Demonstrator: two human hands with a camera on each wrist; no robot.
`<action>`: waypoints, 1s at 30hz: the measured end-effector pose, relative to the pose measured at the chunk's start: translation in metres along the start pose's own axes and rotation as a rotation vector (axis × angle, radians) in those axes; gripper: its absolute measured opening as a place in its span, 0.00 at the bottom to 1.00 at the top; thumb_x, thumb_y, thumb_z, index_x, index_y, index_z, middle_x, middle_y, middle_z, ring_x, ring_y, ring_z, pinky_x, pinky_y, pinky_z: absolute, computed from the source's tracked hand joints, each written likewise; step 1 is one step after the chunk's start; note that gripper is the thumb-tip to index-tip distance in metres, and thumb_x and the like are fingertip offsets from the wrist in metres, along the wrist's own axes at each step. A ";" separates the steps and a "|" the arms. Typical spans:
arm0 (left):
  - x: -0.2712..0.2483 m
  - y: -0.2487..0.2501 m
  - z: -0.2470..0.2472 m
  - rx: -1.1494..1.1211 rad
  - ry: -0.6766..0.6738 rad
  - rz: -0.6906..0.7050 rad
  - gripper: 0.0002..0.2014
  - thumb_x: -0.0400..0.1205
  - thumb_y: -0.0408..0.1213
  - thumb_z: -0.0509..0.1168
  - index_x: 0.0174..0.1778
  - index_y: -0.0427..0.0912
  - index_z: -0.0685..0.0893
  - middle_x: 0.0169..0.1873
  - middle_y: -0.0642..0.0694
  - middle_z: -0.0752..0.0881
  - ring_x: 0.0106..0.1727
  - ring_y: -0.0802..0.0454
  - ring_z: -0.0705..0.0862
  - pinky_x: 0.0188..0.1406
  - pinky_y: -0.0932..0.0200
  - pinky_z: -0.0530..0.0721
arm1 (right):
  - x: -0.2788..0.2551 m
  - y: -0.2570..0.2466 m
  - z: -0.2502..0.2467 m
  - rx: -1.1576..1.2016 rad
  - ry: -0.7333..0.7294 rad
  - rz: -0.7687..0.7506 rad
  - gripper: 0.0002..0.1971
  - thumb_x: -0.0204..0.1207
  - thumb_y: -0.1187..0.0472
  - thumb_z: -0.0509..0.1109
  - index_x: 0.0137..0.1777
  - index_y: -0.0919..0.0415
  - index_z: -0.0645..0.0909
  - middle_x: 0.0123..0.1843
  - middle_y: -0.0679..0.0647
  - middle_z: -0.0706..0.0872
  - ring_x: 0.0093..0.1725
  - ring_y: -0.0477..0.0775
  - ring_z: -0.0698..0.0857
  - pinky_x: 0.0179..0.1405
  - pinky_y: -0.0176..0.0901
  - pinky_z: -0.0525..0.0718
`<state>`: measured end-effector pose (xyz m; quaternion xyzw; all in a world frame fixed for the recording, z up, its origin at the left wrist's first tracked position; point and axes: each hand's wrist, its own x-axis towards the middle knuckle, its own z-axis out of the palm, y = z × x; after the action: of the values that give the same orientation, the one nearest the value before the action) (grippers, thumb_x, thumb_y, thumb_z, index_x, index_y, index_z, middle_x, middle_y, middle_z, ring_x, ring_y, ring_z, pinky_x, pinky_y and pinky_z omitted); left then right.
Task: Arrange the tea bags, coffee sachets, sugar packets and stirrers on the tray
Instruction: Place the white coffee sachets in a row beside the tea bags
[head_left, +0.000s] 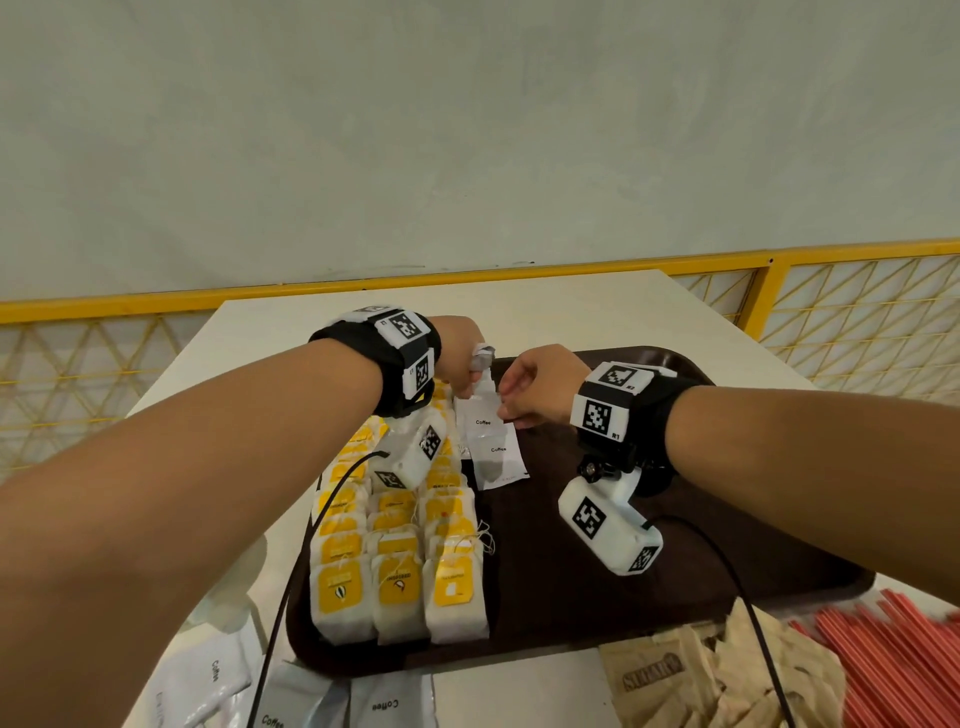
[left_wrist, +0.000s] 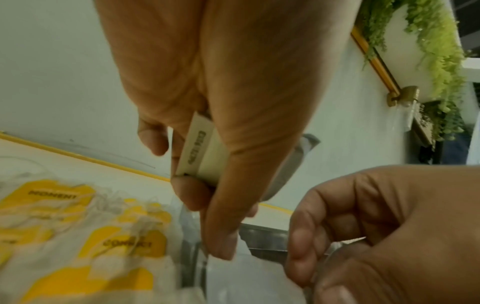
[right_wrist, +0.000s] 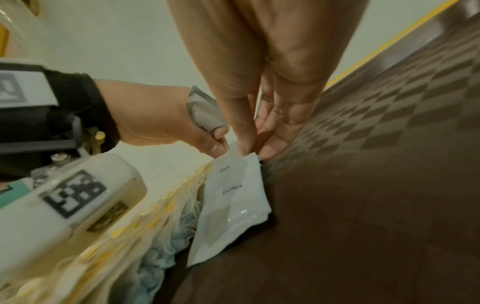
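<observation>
Nearest the camera, off the tray, loose coffee sachets (head_left: 382, 701) are seen on the desk (head_left: 519, 696) at the near-left edge, brown sugar packets (head_left: 691, 675) just right of them, and red stirrers (head_left: 893, 670) at the far right; none of these three piles is placed yet. The brown tray (head_left: 649, 587) is reached next: its left part is filled by three rows of yellow-labelled tea bags (head_left: 397, 582), so that step is judged done. The coffee step is in hand. Just beside the tea-bag rows, a short overlapped column of placed sachets (head_left: 496, 452) is laid on the tray, and its far end is being worked by both hands. The top sachet's far edge is pinched by the right hand (head_left: 540, 387), thumb against fingertips (right_wrist: 269, 151). A spare stack of sachets (left_wrist: 202, 152) is held curled in the left hand (head_left: 457, 358), while its thumb and forefinger touch the same top sachet; grip is closed on both sides. The next move is judged to call for squaring that sachet against the column, then feeding another from the left-hand stack. Room: the tray's middle and right are seen bare and dark, open for sugar and stirrers; the tea-bag strings lie close to the column's left edge and could be snagged. The tray's far rim is just beyond the hands, with bare desk behind it up to the yellow rail (head_left: 519, 273).
</observation>
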<state>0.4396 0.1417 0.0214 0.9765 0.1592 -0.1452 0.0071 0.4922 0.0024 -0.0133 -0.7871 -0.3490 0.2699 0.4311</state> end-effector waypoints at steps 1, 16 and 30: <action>0.001 0.001 0.000 0.013 -0.006 0.008 0.17 0.78 0.31 0.68 0.27 0.46 0.71 0.29 0.54 0.73 0.36 0.52 0.73 0.30 0.68 0.66 | 0.000 0.000 0.000 0.000 0.000 0.002 0.11 0.69 0.77 0.76 0.37 0.63 0.79 0.42 0.61 0.83 0.36 0.55 0.86 0.34 0.40 0.88; -0.006 -0.019 -0.007 -0.093 0.109 -0.081 0.09 0.75 0.40 0.75 0.38 0.43 0.80 0.37 0.46 0.82 0.39 0.50 0.78 0.31 0.65 0.70 | 0.012 0.001 0.004 0.083 -0.021 0.017 0.11 0.67 0.80 0.76 0.39 0.66 0.80 0.45 0.63 0.83 0.37 0.56 0.86 0.30 0.39 0.89; -0.015 -0.026 -0.004 -0.153 0.095 -0.177 0.12 0.74 0.40 0.75 0.45 0.36 0.85 0.39 0.43 0.84 0.38 0.48 0.79 0.31 0.62 0.73 | 0.014 0.003 0.003 0.122 -0.028 0.083 0.10 0.70 0.78 0.74 0.39 0.62 0.81 0.45 0.62 0.85 0.44 0.62 0.87 0.47 0.51 0.90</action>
<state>0.4187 0.1620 0.0300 0.9611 0.2553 -0.0864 0.0611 0.4993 0.0138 -0.0190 -0.7692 -0.3047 0.3195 0.4619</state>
